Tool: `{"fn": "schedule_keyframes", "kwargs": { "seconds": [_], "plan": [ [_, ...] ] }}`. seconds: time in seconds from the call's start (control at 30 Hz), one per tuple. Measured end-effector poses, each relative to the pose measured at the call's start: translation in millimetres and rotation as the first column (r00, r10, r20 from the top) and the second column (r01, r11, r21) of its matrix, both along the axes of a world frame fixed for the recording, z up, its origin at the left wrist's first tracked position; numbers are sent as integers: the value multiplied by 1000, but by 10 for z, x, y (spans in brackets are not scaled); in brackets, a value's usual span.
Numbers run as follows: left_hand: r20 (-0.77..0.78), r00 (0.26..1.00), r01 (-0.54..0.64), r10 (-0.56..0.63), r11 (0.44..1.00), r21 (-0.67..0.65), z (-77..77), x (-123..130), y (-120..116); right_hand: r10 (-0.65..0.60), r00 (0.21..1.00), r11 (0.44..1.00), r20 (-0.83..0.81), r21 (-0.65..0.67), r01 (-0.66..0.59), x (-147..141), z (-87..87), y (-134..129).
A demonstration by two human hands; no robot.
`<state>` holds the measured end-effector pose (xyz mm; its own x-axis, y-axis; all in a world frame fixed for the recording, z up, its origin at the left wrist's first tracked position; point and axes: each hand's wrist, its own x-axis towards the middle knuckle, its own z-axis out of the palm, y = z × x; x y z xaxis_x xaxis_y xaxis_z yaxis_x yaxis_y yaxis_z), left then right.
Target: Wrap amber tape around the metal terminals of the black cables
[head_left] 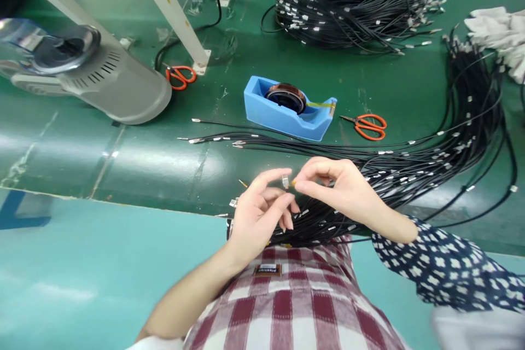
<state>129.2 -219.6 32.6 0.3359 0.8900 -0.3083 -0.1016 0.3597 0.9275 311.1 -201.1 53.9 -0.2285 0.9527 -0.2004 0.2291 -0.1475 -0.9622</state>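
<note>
In front of the checked apron, my left hand [262, 210] pinches a small silver cable connector [285, 180] between thumb and forefinger. My right hand [342, 186] is closed just to its right, its fingertips pinching a tiny amber strip of tape [293, 182] that meets the connector. Below and behind both hands lies a bundle of thin black cables [394, 175] with white tags, spread along the bench edge. Just beyond the hands stands a blue tape dispenser [283, 120] with a roll of amber tape [286, 95].
Orange-handled scissors [371, 126] lie right of the dispenser, and a second pair of scissors [180, 76] by a grey machine [118, 85]. A large cable coil [353, 5] sits at the back. White gloves [498, 33] are at right. A pale metal post [176, 11] rises at left.
</note>
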Motion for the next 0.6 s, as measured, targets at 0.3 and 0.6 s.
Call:
{"fn": "schedule_keyframes", "kwargs": {
  "seconds": [0.3, 0.6],
  "plan": [
    [-28, 999, 33, -32, 999, 8, -1, -9, -6, 39, 999, 999, -18, -24, -40, -27, 39, 16],
    [-51, 997, 61, -59, 998, 28, -20, -36, -13, 36, 999, 999, 33, 3, -36, -27, 27, 9]
  ]
}}
